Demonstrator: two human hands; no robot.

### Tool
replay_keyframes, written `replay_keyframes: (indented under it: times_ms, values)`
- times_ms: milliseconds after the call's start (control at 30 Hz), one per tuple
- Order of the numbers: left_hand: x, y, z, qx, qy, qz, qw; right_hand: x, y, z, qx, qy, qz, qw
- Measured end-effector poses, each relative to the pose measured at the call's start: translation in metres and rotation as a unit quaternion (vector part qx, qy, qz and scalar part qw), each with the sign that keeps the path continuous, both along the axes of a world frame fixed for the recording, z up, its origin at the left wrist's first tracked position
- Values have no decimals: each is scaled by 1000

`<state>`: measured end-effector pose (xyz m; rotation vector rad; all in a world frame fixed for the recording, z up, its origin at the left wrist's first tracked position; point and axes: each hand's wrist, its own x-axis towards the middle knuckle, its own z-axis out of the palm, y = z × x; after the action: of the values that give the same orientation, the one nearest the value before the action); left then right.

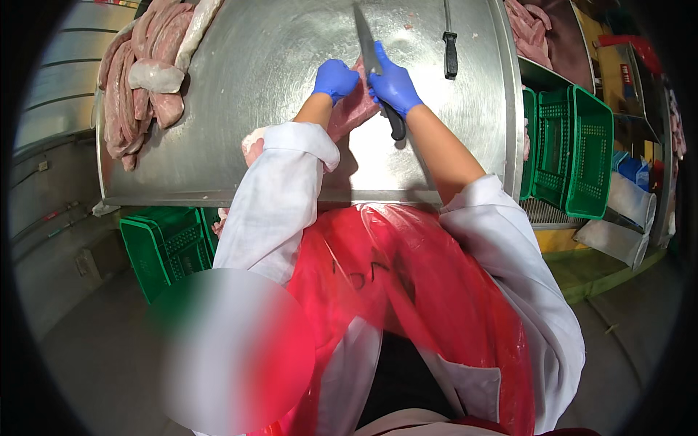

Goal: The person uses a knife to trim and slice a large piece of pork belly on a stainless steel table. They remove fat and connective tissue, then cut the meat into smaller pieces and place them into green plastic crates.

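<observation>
A long pink strip of raw meat (352, 112) lies on the metal table (276, 58) in front of me. My left hand (336, 80), in a blue glove, is closed at the meat's upper left side, its fingertips partly hidden. In my right hand (393, 81), also gloved in blue, I grip a knife (366, 40). Its blade points away from me, tip toward the far edge, and its black handle end sticks out below my palm. The knife crosses the right side of the meat; whether the edge touches it I cannot tell.
Long pieces of meat (138, 87) are piled at the table's left. A sharpening steel (451, 54) with a black handle lies at the right. Green crates stand right of the table (589, 152) and below its left front edge (156, 251). More meat (527, 33) lies beyond the right edge.
</observation>
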<state>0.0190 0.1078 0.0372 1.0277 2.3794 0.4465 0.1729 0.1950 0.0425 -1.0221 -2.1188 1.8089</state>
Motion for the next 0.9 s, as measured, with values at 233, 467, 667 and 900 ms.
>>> replay_keyframes:
  times_ms: [233, 467, 667, 900]
  values:
    - [12, -14, 5, 41, -1, 50, 998, 68, -18, 40, -1, -121, 191, 974]
    - [17, -8, 29, 64, 3, 33, 997, 23, -10, 30, -58, -69, 159, 983]
    - [5, -7, 24, 94, -30, 42, 994, 66, -26, 35, -138, -61, 162, 975]
    - [-29, -6, 20, 78, -50, 23, 995, 69, -58, 36, -169, -24, 162, 972]
